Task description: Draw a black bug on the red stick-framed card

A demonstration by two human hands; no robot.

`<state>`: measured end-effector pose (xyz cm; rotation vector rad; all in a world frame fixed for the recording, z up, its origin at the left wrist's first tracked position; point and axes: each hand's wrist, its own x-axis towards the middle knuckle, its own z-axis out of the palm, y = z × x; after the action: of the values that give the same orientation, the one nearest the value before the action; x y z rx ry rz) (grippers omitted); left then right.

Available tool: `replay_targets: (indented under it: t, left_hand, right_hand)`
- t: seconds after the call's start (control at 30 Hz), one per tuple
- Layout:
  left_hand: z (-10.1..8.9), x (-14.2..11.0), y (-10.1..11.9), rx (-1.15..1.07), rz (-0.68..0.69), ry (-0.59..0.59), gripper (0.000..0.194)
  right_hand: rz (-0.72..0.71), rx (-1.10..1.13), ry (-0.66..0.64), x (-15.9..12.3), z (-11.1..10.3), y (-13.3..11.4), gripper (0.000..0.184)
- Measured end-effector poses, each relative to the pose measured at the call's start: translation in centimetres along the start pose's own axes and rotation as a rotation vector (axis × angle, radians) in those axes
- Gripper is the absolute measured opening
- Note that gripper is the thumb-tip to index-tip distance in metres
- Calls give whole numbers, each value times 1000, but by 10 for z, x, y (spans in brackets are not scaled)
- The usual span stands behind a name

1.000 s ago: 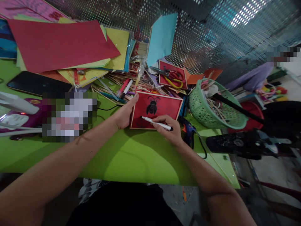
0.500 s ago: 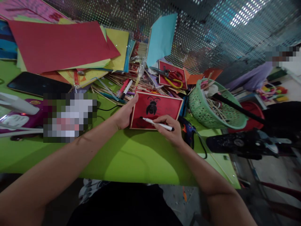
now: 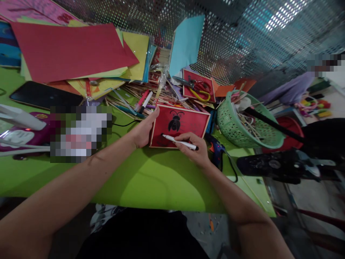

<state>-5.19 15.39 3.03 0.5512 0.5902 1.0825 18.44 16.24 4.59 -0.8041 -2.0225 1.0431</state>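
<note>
A red panel with a light wooden frame (image 3: 185, 123) is in front of me on the green table, with a black insect drawing (image 3: 174, 121) on its upper part. My left hand (image 3: 147, 128) grips the panel's left edge, thumb on the frame and the other fingers hidden behind it. Pinched between the fingers of my right hand (image 3: 194, 146) is a white marker (image 3: 181, 141). The marker's black tip is at the panel's lower left, by a dark mark below the drawing. My right hand rests over the panel's lower right edge.
Behind the panel lie thin sticks, pens (image 3: 145, 101) and scissors (image 3: 201, 90). Paper sheets (image 3: 72, 52) are stacked at the back left, near a black phone (image 3: 45, 95). A green basket (image 3: 229, 122) and a glue gun (image 3: 215, 149) stand to the right. A mesh wall rises behind.
The marker's tip has shifted very slightly along the lower left of the panel. Both hands keep their grips, and the view has moved a little.
</note>
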Motion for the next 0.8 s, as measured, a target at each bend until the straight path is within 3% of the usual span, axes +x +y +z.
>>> replay_targets:
  t: [0.8]
  left_hand:
    - [0,0,1,1,-1,-19,83]
  right_hand:
    - [29,5,55,1,2,-2,16]
